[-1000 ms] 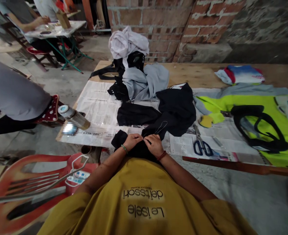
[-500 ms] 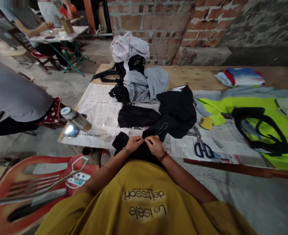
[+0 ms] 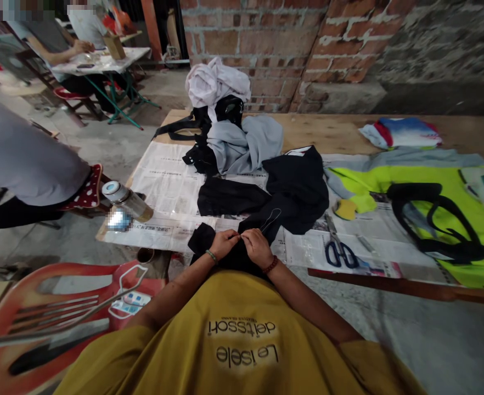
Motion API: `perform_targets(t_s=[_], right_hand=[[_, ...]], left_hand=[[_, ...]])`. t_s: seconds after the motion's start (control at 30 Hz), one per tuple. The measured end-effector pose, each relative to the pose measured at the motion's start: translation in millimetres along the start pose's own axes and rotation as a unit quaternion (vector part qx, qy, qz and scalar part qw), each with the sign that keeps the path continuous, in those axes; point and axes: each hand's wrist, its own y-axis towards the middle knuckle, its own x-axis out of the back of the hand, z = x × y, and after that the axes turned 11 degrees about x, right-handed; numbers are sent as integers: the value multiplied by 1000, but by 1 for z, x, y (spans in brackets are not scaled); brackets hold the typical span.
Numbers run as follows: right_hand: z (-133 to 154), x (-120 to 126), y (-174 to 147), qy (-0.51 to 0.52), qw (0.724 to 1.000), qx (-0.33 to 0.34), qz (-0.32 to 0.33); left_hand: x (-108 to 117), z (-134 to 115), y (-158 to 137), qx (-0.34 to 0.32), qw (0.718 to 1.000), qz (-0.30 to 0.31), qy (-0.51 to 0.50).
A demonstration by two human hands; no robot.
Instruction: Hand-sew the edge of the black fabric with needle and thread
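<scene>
My left hand (image 3: 224, 244) and my right hand (image 3: 257, 247) meet fingertip to fingertip at the table's near edge, both pinched closed. Black cloth (image 3: 203, 237) lies under and between them, and the left fingers grip it. A thin pale thread (image 3: 271, 219) loops out beyond my right hand over the dark fabric. What the right fingertips pinch is too small to make out. Farther up the table spreads a dark garment (image 3: 297, 189), joined to or overlapping the black cloth; I cannot tell which.
Blue-handled scissors (image 3: 341, 253) and a yellow sponge-like piece (image 3: 346, 209) lie to the right, near a neon-yellow garment (image 3: 468, 208) with black straps. A flask (image 3: 129, 202) stands at the left edge. Behind are grey cloth (image 3: 246, 142) and a red chair (image 3: 81, 269) is at lower left.
My right hand has turned slightly, its fingers now more closed and drawn in against the left fingertips. The thread loop has shifted a little. The left hand stays nearly still.
</scene>
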Motion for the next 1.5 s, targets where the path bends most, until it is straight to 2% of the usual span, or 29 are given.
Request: perform_targets(t_s=[0.17, 0.33, 0.47, 0.57, 0.73, 0.83, 0.9, 0.93, 1.0, 1.03, 1.07, 1.1, 1.13, 1.17, 1.2, 1.27, 1.3, 1.37, 1.4, 1.43, 1.5], right_hand=[[4, 3, 8, 51, 998, -46, -13], [2, 1, 7, 106, 989, -102, 12], [-2, -2, -2, 50, 996, -71, 30], [-1, -1, -3, 29, 998, -48, 16], [10, 16, 21, 51, 996, -54, -44], [15, 26, 43, 128, 986, -97, -41], [16, 27, 54, 248, 953, -170, -43], [17, 25, 58, 322, 921, -212, -50], [18, 20, 64, 466, 839, -275, -58], [19, 18, 66, 521, 802, -287, -52], [20, 15, 67, 560, 777, -286, -34], [22, 14, 69, 576, 769, -276, -12], [23, 13, 70, 569, 781, -258, 12], [24, 13, 71, 536, 811, -232, 36], [25, 14, 73, 482, 852, -194, 61], [21, 19, 76, 343, 929, -65, 120], [17, 23, 77, 275, 949, 16, 154], [5, 31, 82, 165, 950, 163, 209], [-3, 36, 84, 123, 943, 210, 225], [-12, 41, 87, 87, 940, 236, 232], [-30, 52, 94, 29, 942, 244, 228]], left_hand=[[2, -2, -1, -11, 1000, 9, -6], [2, -1, -3, -20, 1000, 14, 1], [1, 0, -3, -20, 1000, 9, 3], [0, 0, -3, -23, 1000, 3, 16], [-2, 2, -3, -23, 998, -17, 56], [-3, 4, -3, -33, 998, -21, 58], [-4, 5, -3, -45, 998, -21, 48], [-4, 5, -4, -50, 998, -20, 44], [-4, 6, -4, -55, 998, -17, 39], [-4, 6, -4, -59, 997, -20, 37], [-3, 6, -4, -64, 997, -27, 33], [-3, 6, -3, -71, 996, -38, 27], [-2, 6, -3, -78, 996, -47, 22], [-2, 6, -2, -84, 995, -50, 20], [-1, 6, -1, -85, 995, -47, 21], [0, 6, -1, -78, 996, -34, 33], [0, 6, -1, -74, 996, -29, 39], [0, 6, -1, -67, 996, -26, 43], [0, 6, -2, -64, 997, -25, 42], [0, 6, -2, -62, 997, -21, 41], [-1, 6, -3, -55, 998, -14, 39]])
